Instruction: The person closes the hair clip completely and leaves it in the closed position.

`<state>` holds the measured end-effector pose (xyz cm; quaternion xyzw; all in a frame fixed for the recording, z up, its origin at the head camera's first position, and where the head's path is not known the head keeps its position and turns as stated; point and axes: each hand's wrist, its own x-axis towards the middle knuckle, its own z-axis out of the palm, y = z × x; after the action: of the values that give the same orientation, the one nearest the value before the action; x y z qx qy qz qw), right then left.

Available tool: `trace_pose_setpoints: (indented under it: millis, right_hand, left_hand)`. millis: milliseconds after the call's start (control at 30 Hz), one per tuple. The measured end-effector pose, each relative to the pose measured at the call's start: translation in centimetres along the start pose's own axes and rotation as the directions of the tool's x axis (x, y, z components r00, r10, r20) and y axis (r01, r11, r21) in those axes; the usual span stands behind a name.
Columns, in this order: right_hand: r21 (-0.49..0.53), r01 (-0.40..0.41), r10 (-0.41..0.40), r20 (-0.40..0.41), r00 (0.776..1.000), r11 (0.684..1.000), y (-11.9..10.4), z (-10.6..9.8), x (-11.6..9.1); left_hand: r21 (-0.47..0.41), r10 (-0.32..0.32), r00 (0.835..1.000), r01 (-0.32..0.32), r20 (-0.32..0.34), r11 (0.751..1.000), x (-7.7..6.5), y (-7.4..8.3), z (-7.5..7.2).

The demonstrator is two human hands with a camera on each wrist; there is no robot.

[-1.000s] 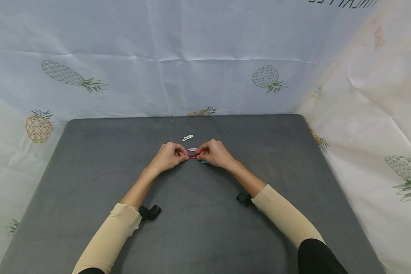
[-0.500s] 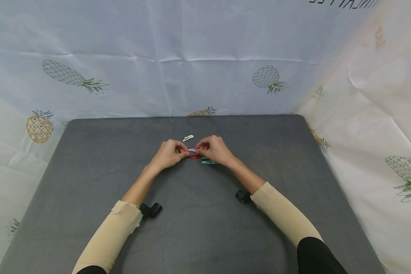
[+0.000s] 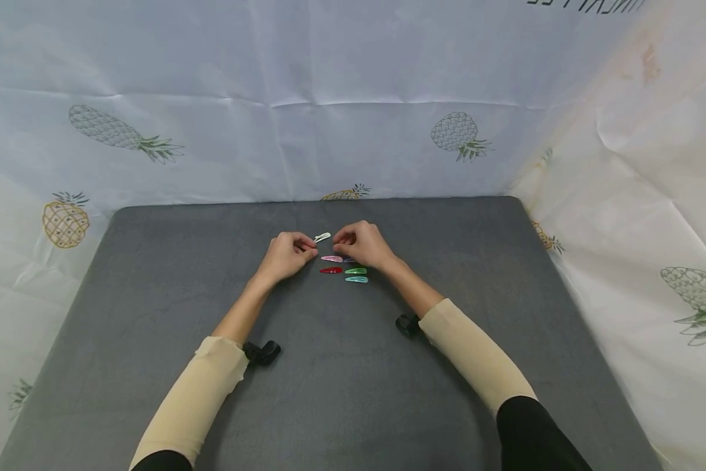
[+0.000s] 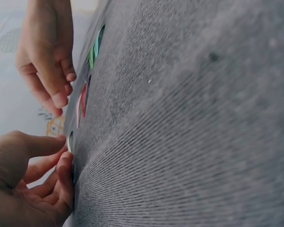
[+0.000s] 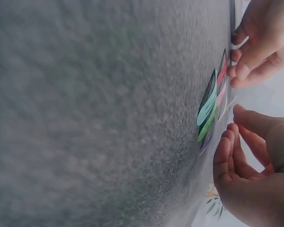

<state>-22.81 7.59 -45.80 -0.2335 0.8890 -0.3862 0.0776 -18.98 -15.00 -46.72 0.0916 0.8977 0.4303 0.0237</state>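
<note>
The cream-white snap hair clip [image 3: 324, 236] lies at the back of the group, its prongs spread apart. Close to its left end are the fingertips of my left hand [image 3: 286, 256]; the thumb and fingers are bent with a gap between them. On the other side, my right hand [image 3: 367, 245] hovers with loosely bent fingers and holds nothing. Nearer me lie a pink clip [image 3: 332, 259] and a red clip [image 3: 331, 270]. Beside them are a green clip [image 3: 356, 271] and a turquoise clip [image 3: 356, 279]. A purple clip [image 3: 348, 260] is partly hidden under the right hand.
All the clips lie on a dark grey cloth-covered table [image 3: 329, 392]. Behind it hangs a white sheet [image 3: 241, 150] printed with pineapples. Black wrist devices, such as the left one [image 3: 262, 353], sit at both sleeve ends.
Both hands have moved away from me, from the red clip past the pink one to either side of the white clip. The red, green, turquoise and part of the purple clip are now uncovered.
</note>
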Motion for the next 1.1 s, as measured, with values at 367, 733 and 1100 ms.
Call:
trace_pose_setpoints:
  millis: [367,733,1100]
  right_hand:
    - [-0.021,-0.045,0.045,0.008,0.999,0.999,0.6,0.3,1.4]
    - [-0.036,-0.074,0.074,0.000,0.997,0.997,0.2,0.6,2.8]
    - [-0.064,-0.100,0.102,0.026,0.994,0.993,-0.1,0.6,2.9]
  left_hand:
    - [0.013,-0.055,0.998,0.056,-0.032,0.998,1.4,0.0,0.1]
    - [0.066,-0.079,0.994,0.083,-0.070,0.994,2.0,0.5,0.3]
    - [0.091,-0.076,0.994,0.083,-0.072,0.992,2.0,0.5,0.6]
